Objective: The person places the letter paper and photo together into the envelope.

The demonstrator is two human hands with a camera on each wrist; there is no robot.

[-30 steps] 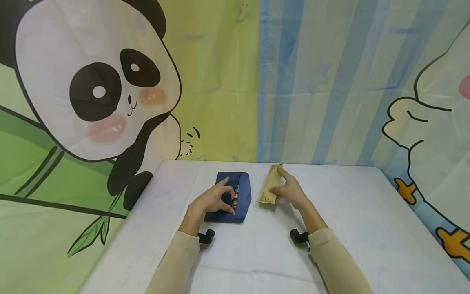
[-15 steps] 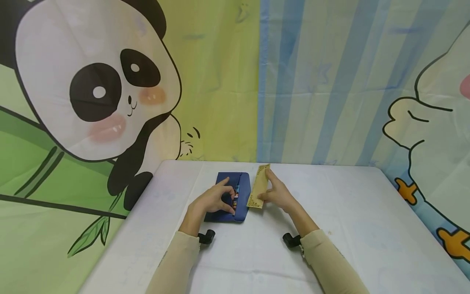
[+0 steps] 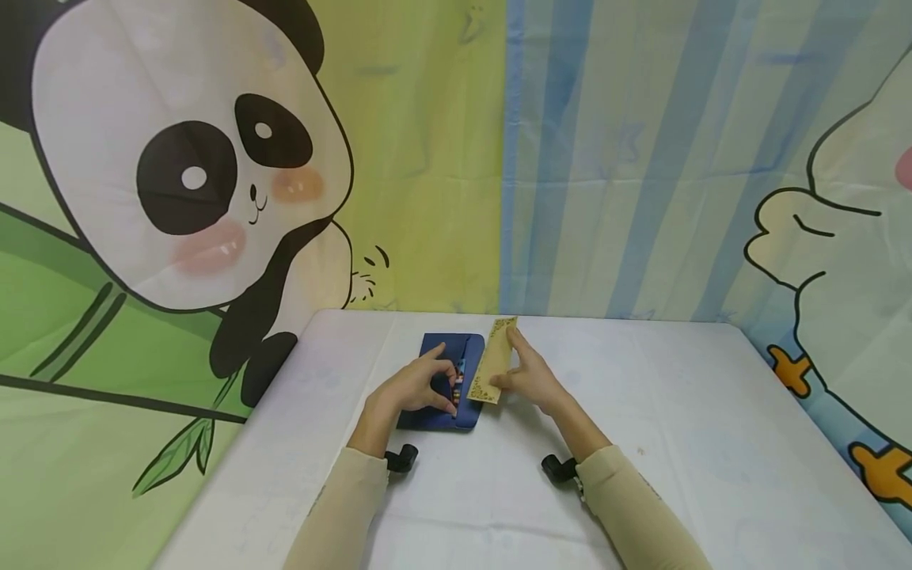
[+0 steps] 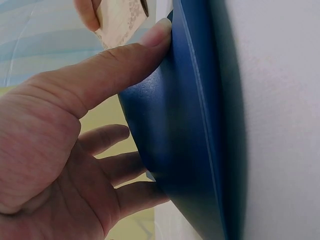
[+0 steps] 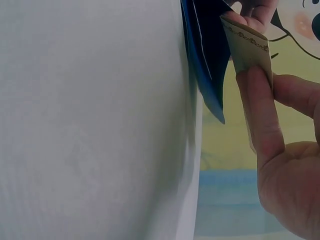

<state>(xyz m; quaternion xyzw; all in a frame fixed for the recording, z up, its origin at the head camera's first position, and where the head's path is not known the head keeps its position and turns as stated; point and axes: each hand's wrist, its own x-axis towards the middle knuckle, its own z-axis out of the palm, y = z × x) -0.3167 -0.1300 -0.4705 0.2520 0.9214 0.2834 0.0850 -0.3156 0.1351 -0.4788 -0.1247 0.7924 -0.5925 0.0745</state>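
Note:
A dark blue envelope (image 3: 427,412) lies on the table with its flap to the right. My left hand (image 3: 419,385) grips it across the pocket, and the pocket bulges between thumb and fingers in the left wrist view. A small, colourful printed strip (image 3: 458,376) shows at the envelope's mouth, partly hidden by my fingers. With my right hand (image 3: 530,372) I pinch a folded cream card (image 3: 492,360) with a brown ornamental border. It is tilted, and its lower left end overlaps the flap in the head view. In the right wrist view the card (image 5: 250,50) is apart from the flap (image 5: 212,100).
A white-covered table (image 3: 641,443) spreads beneath both hands. Behind it hangs a curtain (image 3: 427,174) printed with a panda and other cartoon figures. Black wrist cameras sit at the left cuff (image 3: 401,459) and the right cuff (image 3: 559,469).
My right hand has moved left with the card, from beside the envelope to over its flap. The left hand and the envelope stay in place.

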